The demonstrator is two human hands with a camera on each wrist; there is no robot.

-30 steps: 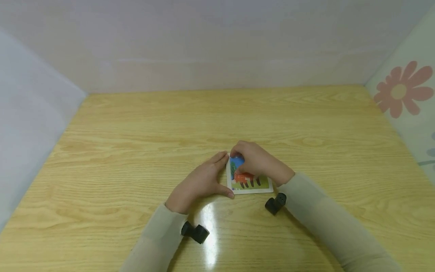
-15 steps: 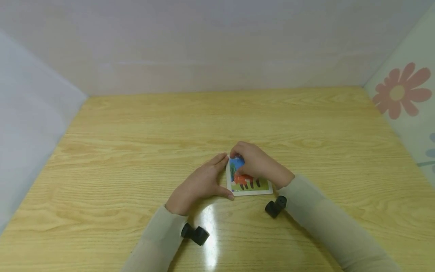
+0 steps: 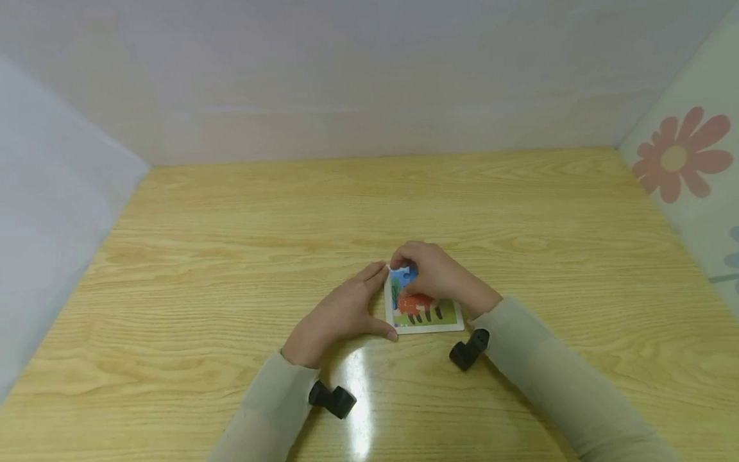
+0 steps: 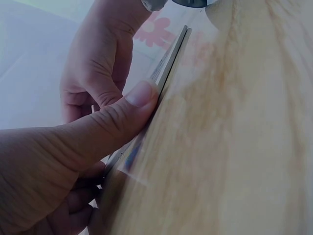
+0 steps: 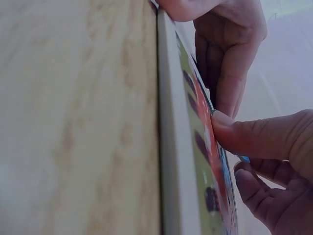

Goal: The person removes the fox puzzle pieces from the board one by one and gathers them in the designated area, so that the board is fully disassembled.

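Barely visible: blue piece (image 5: 243, 158) in right fingers (image 5: 252, 188).

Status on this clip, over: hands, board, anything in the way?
Left hand along the picture board's left edge. Right hand over it, apparently pinching a blue piece. Board lying on table; upper right hidden behind that hand in head view.

A white-bordered jigsaw board (image 3: 430, 329) lies flat on a wooden table (image 3: 231, 269), well short of the table's far edge. It shows an orange-red, dark-legged animal (image 3: 418, 303) on green ground (image 3: 449, 313) beside a green tree (image 3: 396, 292), with blue sky (image 3: 399, 277) toward that same edge. What appears to be a small blue piece (image 5: 243, 158) sits above the table, mostly hidden.
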